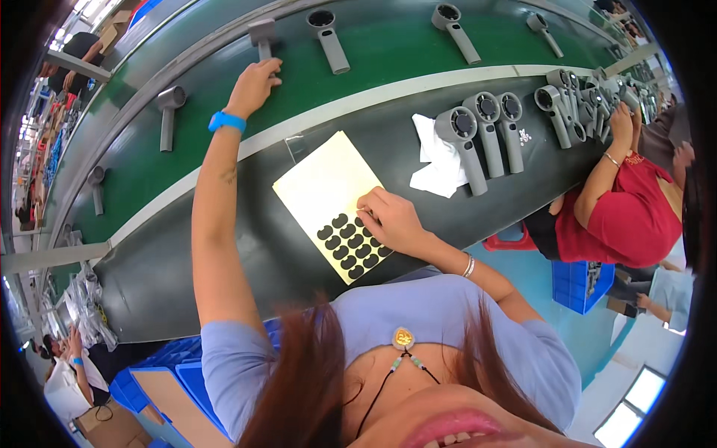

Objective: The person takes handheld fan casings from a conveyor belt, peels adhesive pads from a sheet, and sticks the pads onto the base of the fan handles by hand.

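My left hand (256,86) reaches over the green conveyor belt, a blue band on its wrist. Its fingers are loosely bent and apart, beside the handle end of a grey handheld fan (262,31) on the belt. Between thumb and forefinger I see nothing. On the dark worktable in front of me lies a pale yellow sheet (321,179), its lower part covered with several black stickers (348,231). My right hand (393,222) rests on the sheet's right side, fingertips pinched at a sticker in the top row. The fingers partly hide that sticker.
Several grey fans stand spaced along the belt (388,56). Right of the sheet are a white cloth (432,160) and three fans (467,145) side by side. A co-worker in red (627,216) handles more fans at the right. Blue bins (579,287) stand below.
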